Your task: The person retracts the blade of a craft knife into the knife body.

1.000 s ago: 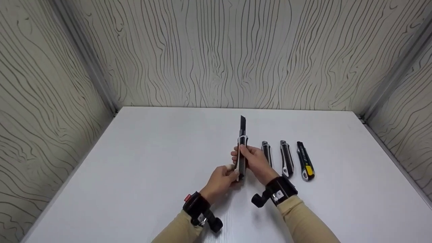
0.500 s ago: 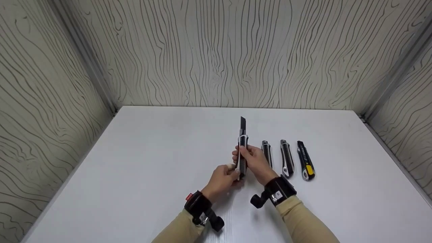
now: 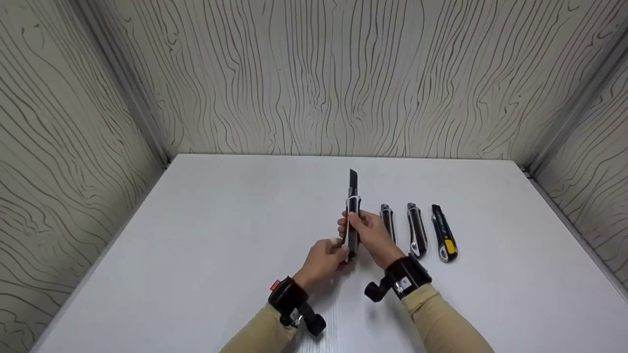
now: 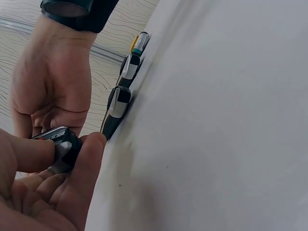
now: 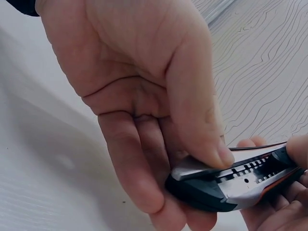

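A black and silver utility knife [image 3: 352, 206] is held up over the table, its dark blade [image 3: 353, 180] extended and pointing away from me. My right hand [image 3: 377, 241] grips the middle of the handle; in the right wrist view its thumb [image 5: 298, 150] lies on the slider in the slotted channel. At the near end of the handle, my left hand [image 3: 319, 262] pinches the knife between thumb and fingers. From the left wrist, the dark butt of the knife [image 4: 72, 151] shows between the left thumb [image 4: 31, 153] and fingers. One left finger has a pale wrap.
Right of the hands lie two more black and silver utility knives [image 3: 387, 220] [image 3: 417, 233], the nearer one partly hidden by my right hand. Beyond them is a black utility knife with a yellow part [image 3: 444, 238]. Wood-grain panels [image 3: 314, 78] wall the white table [image 3: 221, 220].
Both hands and the knife stay almost still. The head view has shifted only slightly.
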